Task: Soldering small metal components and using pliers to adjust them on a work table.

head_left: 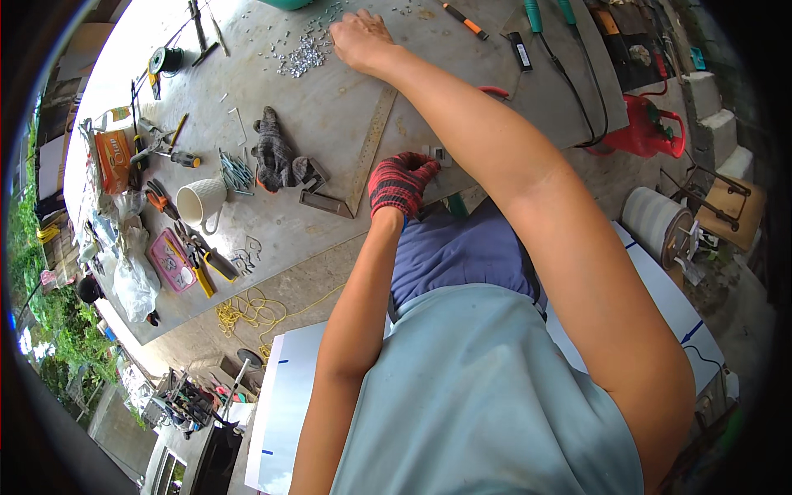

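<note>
Many short silvery metal pieces [304, 59] look light, stiff, pinchable midway; bare right hand [360, 43], red-and-black-gloved left hand [403, 186]: fingers curled, grasp unclear.

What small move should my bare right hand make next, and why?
Perhaps pick up one of the metal bits: your right hand is right beside them, while your gloved left hand is by the near edge of the table.

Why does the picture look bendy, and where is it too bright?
Head view: the fisheye lens curves the worktable, and the corners are black; also in the head view, glare whitens the upper left, around the wire spool.
</note>
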Demonstrator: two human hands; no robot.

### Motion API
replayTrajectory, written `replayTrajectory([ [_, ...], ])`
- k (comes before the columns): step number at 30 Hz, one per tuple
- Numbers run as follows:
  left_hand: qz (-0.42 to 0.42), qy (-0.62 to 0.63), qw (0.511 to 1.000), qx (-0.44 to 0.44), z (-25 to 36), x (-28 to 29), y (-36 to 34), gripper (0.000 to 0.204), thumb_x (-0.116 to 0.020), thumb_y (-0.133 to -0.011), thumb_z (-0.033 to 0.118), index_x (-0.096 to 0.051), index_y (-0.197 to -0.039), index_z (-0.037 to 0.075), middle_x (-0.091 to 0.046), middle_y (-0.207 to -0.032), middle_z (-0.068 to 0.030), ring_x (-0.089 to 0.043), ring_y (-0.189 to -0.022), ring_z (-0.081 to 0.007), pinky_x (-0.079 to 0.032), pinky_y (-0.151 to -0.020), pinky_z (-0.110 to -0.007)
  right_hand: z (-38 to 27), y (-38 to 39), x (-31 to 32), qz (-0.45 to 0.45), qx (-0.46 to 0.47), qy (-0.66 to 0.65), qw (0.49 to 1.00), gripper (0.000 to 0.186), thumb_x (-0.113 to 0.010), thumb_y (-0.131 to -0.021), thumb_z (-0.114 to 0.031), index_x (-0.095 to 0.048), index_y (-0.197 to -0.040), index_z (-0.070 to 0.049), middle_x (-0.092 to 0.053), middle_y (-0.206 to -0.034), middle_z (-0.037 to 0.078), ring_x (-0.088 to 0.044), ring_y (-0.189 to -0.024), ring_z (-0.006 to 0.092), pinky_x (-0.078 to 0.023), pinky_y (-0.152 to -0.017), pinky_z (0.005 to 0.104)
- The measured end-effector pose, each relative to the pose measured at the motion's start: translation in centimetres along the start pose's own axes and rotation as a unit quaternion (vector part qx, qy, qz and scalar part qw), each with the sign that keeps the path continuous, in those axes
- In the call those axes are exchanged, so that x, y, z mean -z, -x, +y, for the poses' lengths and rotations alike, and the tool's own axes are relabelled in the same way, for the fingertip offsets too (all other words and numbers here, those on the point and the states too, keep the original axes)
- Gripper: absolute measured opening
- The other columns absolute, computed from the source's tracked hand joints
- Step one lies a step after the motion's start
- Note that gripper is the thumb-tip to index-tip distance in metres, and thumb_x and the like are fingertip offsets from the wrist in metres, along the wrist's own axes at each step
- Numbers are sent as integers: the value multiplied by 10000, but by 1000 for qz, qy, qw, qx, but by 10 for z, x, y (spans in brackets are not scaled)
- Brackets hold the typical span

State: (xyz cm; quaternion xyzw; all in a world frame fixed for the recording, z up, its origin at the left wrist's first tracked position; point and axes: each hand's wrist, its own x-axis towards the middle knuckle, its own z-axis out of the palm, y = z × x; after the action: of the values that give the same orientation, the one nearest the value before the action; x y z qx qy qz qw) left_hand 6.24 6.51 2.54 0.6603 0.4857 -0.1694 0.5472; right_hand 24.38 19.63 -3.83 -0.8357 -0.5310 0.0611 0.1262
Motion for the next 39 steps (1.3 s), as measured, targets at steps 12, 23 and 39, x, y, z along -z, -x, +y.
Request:
replayTrajectory([
  [12, 19, -9, 1000, -18, -19, -2, -9, 346, -799, -869, 383, -812, -1085, 113, -796, -1012, -105, -738, -864, -230, -560, -812, -373, 63, 180, 73, 33, -80, -363, 928, 150, -712, -845, -94, -732, -979, -30, -715, -820, 52, -615, -681, 143, -524, -684, 316],
  [23, 40, 11, 999, -31, -24, -8, -16, 297, -822, -872, 296, -816, -1078, 82, -783, -896, -57, -661, -747, -123, -541, -732, -321, 55, 216, 75, 51, -76, -346, 934, 122, -724, -875, -96, -730, -968, -18, -729, -889, 115, -660, -777, 239, -536, -752, 369],
  [39, 28, 4, 999, -29, -33, -9, -25, 342, -796, -878, 362, -811, -1119, 121, -796, -1009, -99, -733, -855, -200, -567, -809, -359, 30, 277, 65, 68, -50, -290, 953, 108, -750, -859, -43, -746, -966, -27, -707, -919, 97, -666, -875, 290, -542, -781, 392],
])
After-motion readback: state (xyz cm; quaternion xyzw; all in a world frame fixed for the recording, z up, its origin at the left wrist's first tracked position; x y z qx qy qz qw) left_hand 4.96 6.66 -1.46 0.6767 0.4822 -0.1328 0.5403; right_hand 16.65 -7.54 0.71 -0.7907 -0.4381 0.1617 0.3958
